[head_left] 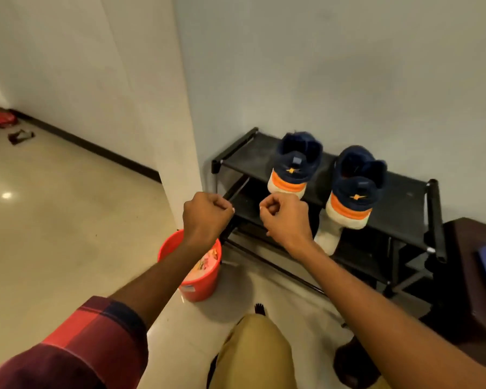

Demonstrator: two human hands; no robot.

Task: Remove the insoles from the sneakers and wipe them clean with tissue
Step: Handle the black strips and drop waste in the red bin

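Not started: both insoles, I judge, are inside the shoes.
My left hand (206,213) and right hand (285,217) hang just in front of the shoe rack (399,197), fingers curled into fists around nothing I can see. The farther sneaker (293,167) and nearer sneaker (354,189) stand on its top shelf, heels toward me, untouched. No insole lies out and no tissue shows, so pulling both insoles and all the wiping remain.

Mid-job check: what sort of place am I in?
Probably a home entryway or hallway: a low black metal shoe rack stands against a pale wall, a pair of navy and orange sneakers sits on its top shelf, and a red plastic bucket stands on the glossy floor beside it.
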